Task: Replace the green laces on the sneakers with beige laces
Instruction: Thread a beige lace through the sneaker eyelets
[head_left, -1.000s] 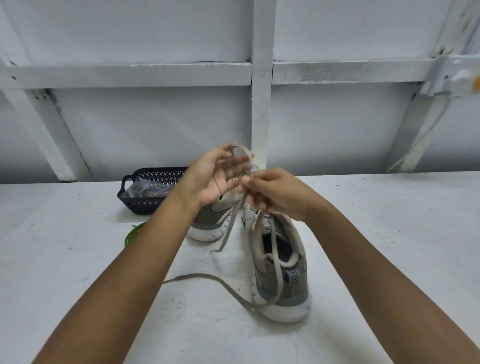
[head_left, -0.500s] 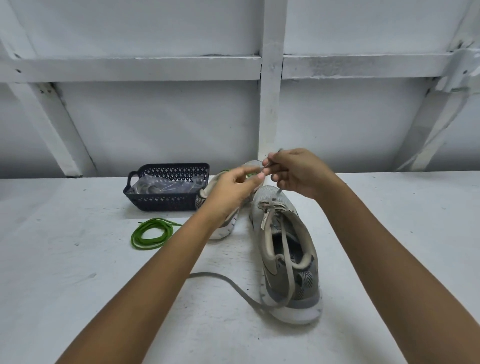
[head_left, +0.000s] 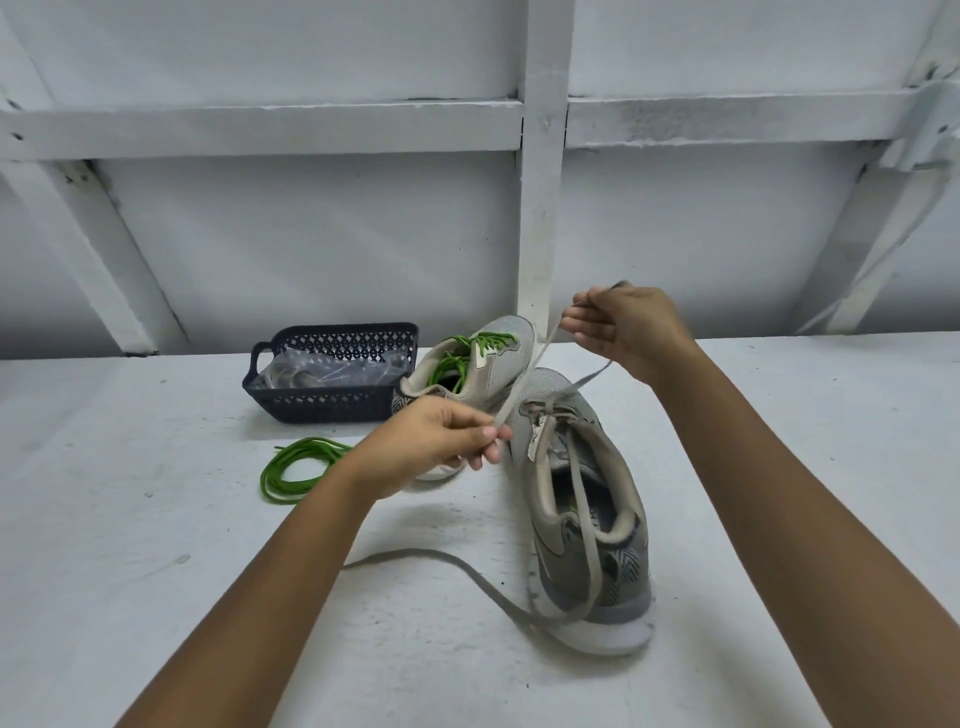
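Note:
Two grey sneakers stand on the white table. The near sneaker carries a beige lace through its front eyelets. My right hand pinches that lace high above the toe, and my left hand pinches the same strand lower down, so it runs taut between them. The lace's other end trails over the heel and across the table. The far sneaker lies behind, still threaded with a green lace. A loose green lace is coiled on the table to the left.
A dark blue perforated basket holding clear plastic bags sits at the back left beside the far sneaker. A white wall with wooden beams rises right behind the table.
My hands have drawn apart: the right rose up and to the right, the left dropped down and left, stretching the beige lace between them. The far sneaker's green lace has come into sight.

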